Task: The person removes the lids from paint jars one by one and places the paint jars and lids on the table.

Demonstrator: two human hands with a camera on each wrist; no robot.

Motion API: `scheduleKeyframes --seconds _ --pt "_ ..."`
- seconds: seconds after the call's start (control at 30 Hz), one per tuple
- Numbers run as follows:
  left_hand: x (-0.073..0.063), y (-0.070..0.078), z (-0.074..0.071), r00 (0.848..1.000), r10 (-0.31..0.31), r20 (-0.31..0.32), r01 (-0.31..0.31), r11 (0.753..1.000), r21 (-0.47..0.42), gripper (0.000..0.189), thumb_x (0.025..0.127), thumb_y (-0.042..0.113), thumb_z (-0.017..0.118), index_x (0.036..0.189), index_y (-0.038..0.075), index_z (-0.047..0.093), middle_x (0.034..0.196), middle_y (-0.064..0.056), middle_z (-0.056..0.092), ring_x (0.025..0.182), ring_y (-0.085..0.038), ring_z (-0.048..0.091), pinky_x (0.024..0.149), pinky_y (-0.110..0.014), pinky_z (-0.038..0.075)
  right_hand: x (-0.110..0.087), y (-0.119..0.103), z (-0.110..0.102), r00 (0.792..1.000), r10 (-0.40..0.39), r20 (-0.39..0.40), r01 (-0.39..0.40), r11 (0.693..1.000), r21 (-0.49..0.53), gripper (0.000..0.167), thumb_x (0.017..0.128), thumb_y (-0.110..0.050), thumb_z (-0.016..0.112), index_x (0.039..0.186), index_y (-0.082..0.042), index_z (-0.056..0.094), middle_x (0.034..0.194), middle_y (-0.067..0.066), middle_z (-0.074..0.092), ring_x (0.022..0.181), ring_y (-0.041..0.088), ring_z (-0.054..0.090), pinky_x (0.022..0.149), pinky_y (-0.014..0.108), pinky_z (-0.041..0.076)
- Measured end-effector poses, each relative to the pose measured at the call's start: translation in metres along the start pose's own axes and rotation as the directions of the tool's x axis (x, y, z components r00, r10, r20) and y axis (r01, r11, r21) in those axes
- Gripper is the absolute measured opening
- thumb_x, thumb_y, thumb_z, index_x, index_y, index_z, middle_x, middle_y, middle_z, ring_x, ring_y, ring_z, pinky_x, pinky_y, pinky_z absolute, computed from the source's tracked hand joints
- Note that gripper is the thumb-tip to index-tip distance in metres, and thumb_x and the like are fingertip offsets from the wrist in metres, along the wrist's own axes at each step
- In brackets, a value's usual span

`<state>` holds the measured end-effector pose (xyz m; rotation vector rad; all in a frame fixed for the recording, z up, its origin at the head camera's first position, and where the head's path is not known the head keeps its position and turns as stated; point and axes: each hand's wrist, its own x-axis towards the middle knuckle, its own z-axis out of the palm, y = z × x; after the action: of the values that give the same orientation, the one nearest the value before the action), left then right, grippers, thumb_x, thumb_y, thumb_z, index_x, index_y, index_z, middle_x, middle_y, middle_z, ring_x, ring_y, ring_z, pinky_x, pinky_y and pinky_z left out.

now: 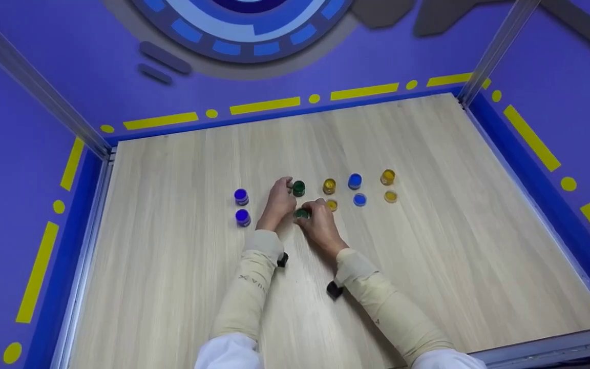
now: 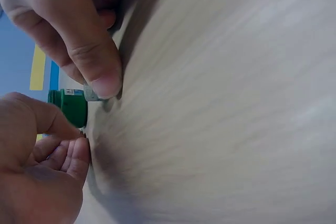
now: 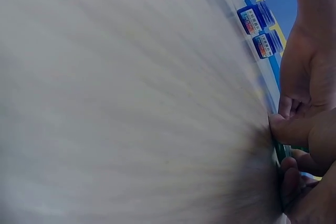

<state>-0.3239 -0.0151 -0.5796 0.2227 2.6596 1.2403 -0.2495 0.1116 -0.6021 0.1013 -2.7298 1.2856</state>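
Observation:
A small green paint jar stands upright on the table. My left hand rests just left of the jar, its fingers loosely bent; in the left wrist view this hand is right beside the green jar, and contact is hard to make out. My right hand pinches a green jar lid against the table in front of the jar. Thumb and fingers hide much of the lid in the right wrist view, where only a thin green edge shows.
On the right stand a yellow jar, a blue jar and an amber jar. In front of them lie a yellow lid, a blue lid and an amber lid. Two purple jars, one behind, stand left.

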Motion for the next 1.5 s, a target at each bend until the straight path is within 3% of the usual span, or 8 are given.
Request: scheduleKeyframes --seconds 0.27,0.57,0.8,0.93,1.17,1.3,1.5 --pt "-0.012 -0.004 0.002 0.997 -0.046 -0.063 0.042 0.996 -0.075 0.062 0.087 -0.015 0.049 0.148 -0.007 0.042 0.132 -0.019 0.058 0.123 -0.03 0.057 0.107 -0.04 0.045 -0.002 0.0 0.003 1.0 0.018 -0.004 -0.017 1.0 0.005 0.028 0.082 -0.009 0.087 0.104 0.005 0.074 0.096 0.014 0.064 0.088 0.025 0.058 0.08 0.042 0.051" --pt "-0.031 0.002 0.001 0.988 -0.042 -0.15 0.025 0.993 -0.114 0.053 0.094 -0.009 0.052 0.147 -0.004 0.045 0.132 -0.019 0.06 0.125 -0.03 0.059 0.108 -0.04 0.045 -0.002 0.0 0.003 0.999 0.045 -0.012 -0.045 0.999 0.011 0.031 0.085 -0.009 0.085 0.11 0.005 0.073 0.1 0.015 0.064 0.091 0.026 0.06 0.083 0.042 0.053" --pt "-0.048 0.003 0.0 0.975 0.063 -0.212 -0.076 0.996 -0.055 0.045 0.094 -0.007 0.055 0.139 -0.007 0.053 0.125 -0.018 0.064 0.115 -0.029 0.062 0.103 -0.041 0.047 -0.001 -0.001 0.004 0.997 0.075 -0.002 -0.075 0.997 -0.017 0.03 0.084 -0.009 0.086 0.108 0.004 0.073 0.099 0.013 0.064 0.092 0.025 0.059 0.086 0.041 0.052" --pt "-0.063 0.003 -0.005 0.971 0.105 -0.215 -0.121 0.99 -0.066 0.041 0.096 -0.004 0.057 0.137 -0.005 0.055 0.126 -0.018 0.063 0.112 -0.029 0.063 0.099 -0.043 0.049 -0.001 -0.002 0.003 0.996 0.086 0.001 -0.086 0.996 -0.012 0.032 0.084 -0.008 0.085 0.111 0.005 0.073 0.101 0.014 0.064 0.093 0.025 0.059 0.087 0.041 0.052" --pt "-0.089 -0.004 -0.023 0.959 0.094 -0.266 -0.128 0.985 -0.114 0.036 0.098 -0.002 0.061 0.134 0.0 0.06 0.127 -0.017 0.063 0.113 -0.028 0.062 0.096 -0.043 0.051 -0.001 -0.004 0.004 0.994 0.107 0.024 -0.107 0.994 -0.001 0.033 0.086 -0.008 0.084 0.115 0.005 0.072 0.105 0.014 0.062 0.096 0.025 0.061 0.089 0.04 0.054" --pt "-0.101 -0.015 -0.035 0.935 0.1 -0.34 -0.144 0.984 -0.107 0.034 0.097 -0.002 0.062 0.131 -0.002 0.062 0.126 -0.019 0.063 0.114 -0.032 0.061 0.097 -0.046 0.049 -0.001 -0.003 0.004 0.994 0.108 0.031 -0.109 0.994 0.014 0.033 0.087 -0.008 0.083 0.115 0.005 0.071 0.104 0.014 0.06 0.095 0.025 0.059 0.088 0.041 0.053" --pt "-0.11 -0.038 -0.052 0.869 0.129 -0.477 -0.156 0.988 -0.019 0.033 0.093 -0.003 0.066 0.125 -0.006 0.063 0.123 -0.023 0.062 0.116 -0.038 0.057 0.1 -0.049 0.046 -0.002 -0.003 0.004 0.991 0.127 0.042 -0.128 0.991 0.036 0.033 0.088 -0.007 0.081 0.117 0.005 0.07 0.105 0.013 0.058 0.095 0.024 0.057 0.087 0.039 0.053"
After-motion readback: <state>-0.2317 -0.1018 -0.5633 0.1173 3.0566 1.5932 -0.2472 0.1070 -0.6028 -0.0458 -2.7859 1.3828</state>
